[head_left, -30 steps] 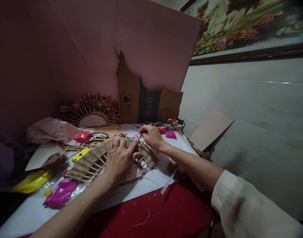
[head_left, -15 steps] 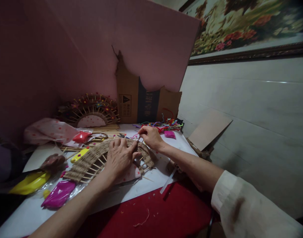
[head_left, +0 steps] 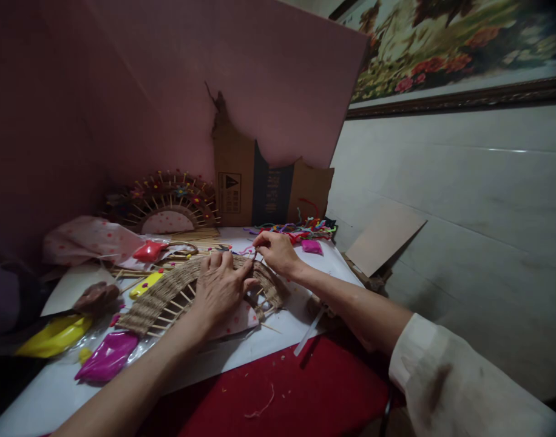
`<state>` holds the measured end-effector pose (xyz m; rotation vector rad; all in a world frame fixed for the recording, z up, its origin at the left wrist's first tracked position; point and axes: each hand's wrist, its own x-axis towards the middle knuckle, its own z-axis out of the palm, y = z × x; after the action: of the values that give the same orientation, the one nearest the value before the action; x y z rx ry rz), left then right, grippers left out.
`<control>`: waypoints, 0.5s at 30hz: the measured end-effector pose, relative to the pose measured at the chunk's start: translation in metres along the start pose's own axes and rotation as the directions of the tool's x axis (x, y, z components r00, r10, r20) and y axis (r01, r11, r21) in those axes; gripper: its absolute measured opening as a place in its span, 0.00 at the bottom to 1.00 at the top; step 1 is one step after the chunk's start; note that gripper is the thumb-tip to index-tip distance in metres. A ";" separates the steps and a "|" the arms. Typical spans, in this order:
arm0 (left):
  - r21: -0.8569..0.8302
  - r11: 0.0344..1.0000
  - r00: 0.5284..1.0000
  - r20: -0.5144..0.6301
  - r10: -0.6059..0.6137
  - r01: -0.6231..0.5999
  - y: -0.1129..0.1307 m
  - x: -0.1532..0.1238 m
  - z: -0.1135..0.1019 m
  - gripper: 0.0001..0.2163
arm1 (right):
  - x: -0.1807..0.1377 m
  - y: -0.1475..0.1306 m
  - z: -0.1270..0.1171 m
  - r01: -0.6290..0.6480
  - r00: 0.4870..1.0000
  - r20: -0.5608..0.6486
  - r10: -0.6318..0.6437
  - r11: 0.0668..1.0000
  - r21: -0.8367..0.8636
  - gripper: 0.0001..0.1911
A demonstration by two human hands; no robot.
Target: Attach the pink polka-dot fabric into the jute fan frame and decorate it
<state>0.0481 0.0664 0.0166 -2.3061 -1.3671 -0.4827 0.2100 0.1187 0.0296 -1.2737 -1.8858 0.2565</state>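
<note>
A half-round woven piece (head_left: pixel 164 297), jute cord wound over thin wooden sticks, lies on a white sheet (head_left: pixel 260 340). My left hand (head_left: pixel 221 288) lies flat on its arch with fingers spread, pressing it down. My right hand (head_left: pixel 275 252) sits at the arch's far right top, fingers pinched on something small and thin at a stick tip; what it is I cannot make out.
A finished decorated half-round piece (head_left: pixel 169 203) leans against the pink board at the back. Colourful pipe cleaners (head_left: pixel 305 230), a red packet (head_left: pixel 150 250), yellow (head_left: pixel 54 337) and magenta (head_left: pixel 107 355) bags lie around. A cardboard box (head_left: pixel 269 191) stands behind. Red cloth (head_left: pixel 305 388) covers the near edge.
Both hands stay almost where they were; the view has shifted slightly and the right hand's pinch sits a touch lower at the arch.
</note>
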 end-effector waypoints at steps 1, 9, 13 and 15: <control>0.002 1.000 1.000 0.002 0.002 -0.002 0.001 0.000 0.000 0.19 | 0.000 -0.001 0.001 -0.003 1.000 0.000 0.003 1.000 0.006 0.09; -0.036 0.997 0.996 -0.060 -0.066 0.064 -0.003 -0.002 -0.001 0.20 | 0.003 -0.005 0.003 -0.066 0.998 0.001 0.066 0.996 0.056 0.06; -0.118 0.976 0.971 -0.137 -0.197 0.181 -0.013 -0.003 -0.001 0.16 | 0.008 -0.008 0.008 -0.098 0.995 0.013 0.097 0.993 0.066 0.04; -0.158 0.960 0.955 -0.153 -0.255 0.231 -0.020 -0.003 0.002 0.15 | 0.010 -0.011 0.012 -0.105 0.994 0.032 0.103 0.992 0.067 0.04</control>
<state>0.0288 0.0737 0.0170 -2.1494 -1.5822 -0.8591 0.1927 0.1258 0.0333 -1.3290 -1.8210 0.3928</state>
